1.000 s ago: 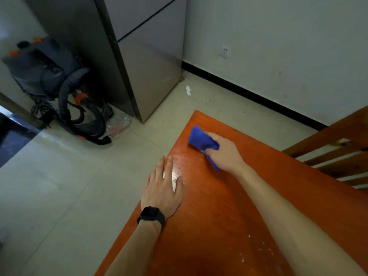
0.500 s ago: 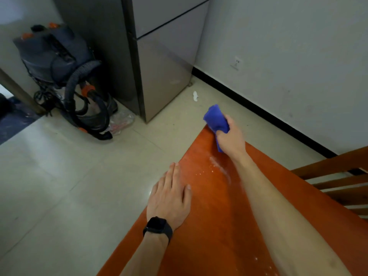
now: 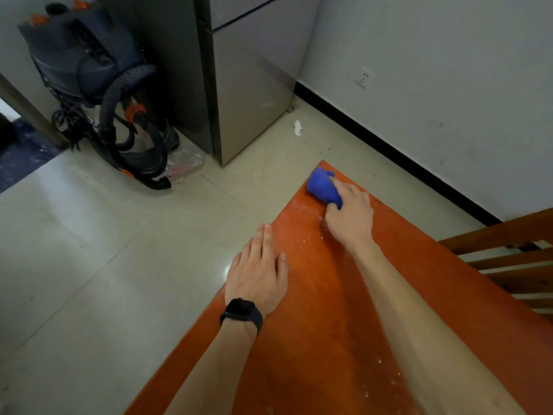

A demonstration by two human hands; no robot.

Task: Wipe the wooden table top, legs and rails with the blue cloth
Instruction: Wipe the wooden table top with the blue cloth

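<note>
Any writing or brand marks are too small & blurry to read, incl. on the wall socket (image 3: 363, 79) past the desk's far side.

The desk (image 3: 329, 324) is orange-red wood w/ a shiny top. The blue cloth (image 3: 321, 187) sits bunched up on the desk's far corner. The right hand (image 3: 350, 217) has its fingers curled round the cloth & pushes it down on the wood. The left hand (image 3: 257, 274) lies flat on the desk's left edge, palm down, fingers straight & close together, holding nothing. A black watch (image 3: 242, 310) is on that wrist. Small white specks (image 3: 302, 241) dot the desk top between the two hands, & more lie at the desk's near end.

Left of the desk is a pale tile floor (image 3: 89, 265). Past the desk's far corner stands a grey fridge (image 3: 248, 85). A white paper scrap (image 3: 297, 127) lies on the floor between fridge & desk. Far left of the desk is a dark vacuum (image 3: 89, 70) w/ orange bits & a ribbed hose (image 3: 119, 94). A white wall (image 3: 449, 70) w/ a black strip (image 3: 389, 145) at the bottom runs along the desk's far side. A wooden chair (image 3: 508, 250) is just right of the desk.
</note>
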